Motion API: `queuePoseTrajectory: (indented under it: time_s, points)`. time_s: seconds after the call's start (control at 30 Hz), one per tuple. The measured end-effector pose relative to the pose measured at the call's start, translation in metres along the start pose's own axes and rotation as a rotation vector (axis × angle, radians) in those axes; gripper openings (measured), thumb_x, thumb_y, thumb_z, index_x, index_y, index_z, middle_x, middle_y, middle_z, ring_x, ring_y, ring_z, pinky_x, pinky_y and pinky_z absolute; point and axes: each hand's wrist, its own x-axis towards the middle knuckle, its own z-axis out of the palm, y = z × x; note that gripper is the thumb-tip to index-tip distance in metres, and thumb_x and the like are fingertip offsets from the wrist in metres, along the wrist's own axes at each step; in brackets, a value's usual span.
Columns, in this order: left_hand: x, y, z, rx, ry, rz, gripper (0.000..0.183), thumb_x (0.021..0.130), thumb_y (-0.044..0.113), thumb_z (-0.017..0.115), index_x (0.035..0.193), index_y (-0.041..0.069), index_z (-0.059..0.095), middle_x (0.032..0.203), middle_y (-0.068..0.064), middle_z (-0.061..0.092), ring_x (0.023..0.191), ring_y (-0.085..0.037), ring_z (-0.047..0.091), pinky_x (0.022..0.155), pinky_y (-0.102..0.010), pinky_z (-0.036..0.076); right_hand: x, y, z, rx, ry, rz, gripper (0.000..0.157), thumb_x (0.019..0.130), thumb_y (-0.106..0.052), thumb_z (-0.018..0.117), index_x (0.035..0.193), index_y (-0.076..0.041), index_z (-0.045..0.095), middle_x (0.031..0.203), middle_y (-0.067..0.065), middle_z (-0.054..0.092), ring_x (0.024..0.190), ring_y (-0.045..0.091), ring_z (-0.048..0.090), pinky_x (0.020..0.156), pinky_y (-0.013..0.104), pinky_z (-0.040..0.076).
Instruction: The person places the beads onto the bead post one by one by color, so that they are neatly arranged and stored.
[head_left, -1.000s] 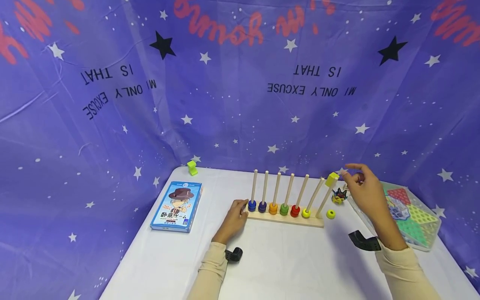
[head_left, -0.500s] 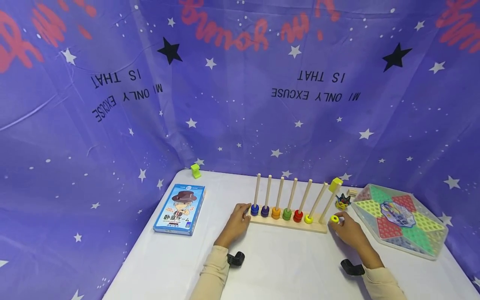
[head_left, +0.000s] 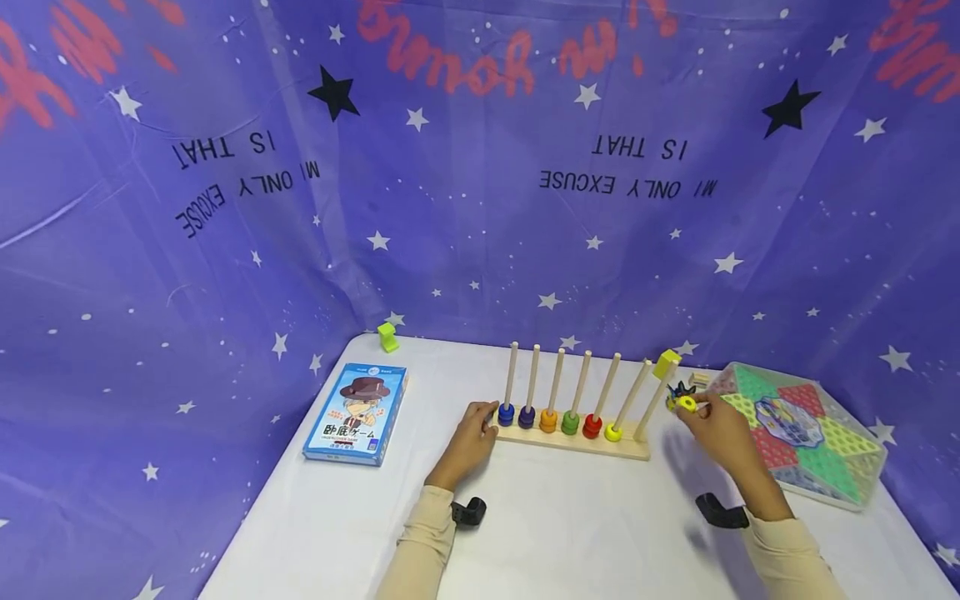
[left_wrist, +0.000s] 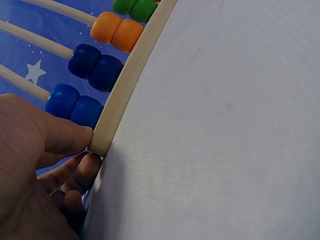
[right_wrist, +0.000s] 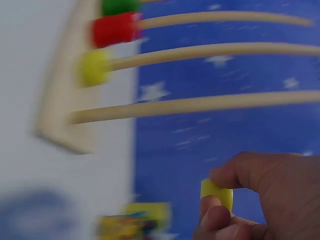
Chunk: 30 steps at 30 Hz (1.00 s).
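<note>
A wooden peg rack (head_left: 570, 442) with several upright rods stands on the table. Beads in blue, dark blue, orange, green and red sit in pairs at the rod bases, then one yellow bead (head_left: 613, 432); the rightmost rod (right_wrist: 200, 105) is bare. My left hand (head_left: 467, 442) grips the rack's left end, thumb on top of the base beside the blue beads (left_wrist: 75, 106). Lifted off the table right of the rack, my right hand (head_left: 720, 429) pinches another yellow bead (right_wrist: 218, 194) between thumb and fingers.
Behind the right hand are a small dark-and-yellow figure (head_left: 678, 392), a yellow block (head_left: 667, 363) and a small wooden piece (head_left: 699, 380). A Chinese checkers board (head_left: 813, 425) lies at right. A blue game box (head_left: 356, 414) and a green block (head_left: 387, 337) are at left.
My right hand came down from above, took hold of the loose yellow bead on the table, and has lifted it up. The left hand has stayed on the rack's end.
</note>
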Motion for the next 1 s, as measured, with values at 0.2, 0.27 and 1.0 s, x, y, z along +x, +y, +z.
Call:
queuePoseTrajectory:
  time_s: [0.2,0.27,1.0]
  points:
    - [0.003,0.003,-0.004,-0.005,0.008,0.007,0.045,0.091,0.000,0.057,0.135,-0.003,0.049,0.122,-0.013,0.048,0.087,-0.015,0.048,0.076,-0.030,0.041,0.010,-0.053,-0.053,-0.007,0.064,-0.060,0.054,0.095,-0.039,0.055,0.122,0.007,0.052,0.085,0.013,0.056,0.062,0.021,0.051,0.048,0.032,0.039]
    - [0.003,0.004,-0.004,-0.010,0.002,0.002,0.045,0.091,0.000,0.057,0.135,-0.004,0.049,0.123,-0.014,0.048,0.087,-0.015,0.047,0.076,-0.030,0.041,0.010,-0.069,-0.065,-0.012,0.081,-0.079,0.053,0.094,-0.040,0.055,0.122,0.005,0.052,0.086,0.012,0.056,0.067,0.023,0.052,0.049,0.032,0.039]
    - [-0.002,0.005,-0.001,-0.006,-0.004,-0.013,0.046,0.091,0.000,0.057,0.136,-0.003,0.048,0.123,-0.011,0.048,0.086,-0.014,0.048,0.076,-0.029,0.041,0.005,-0.125,-0.059,-0.028,-0.071,-0.214,0.047,0.092,-0.042,0.059,0.120,-0.004,0.057,0.085,0.005,0.060,0.069,0.019,0.054,0.055,0.033,0.042]
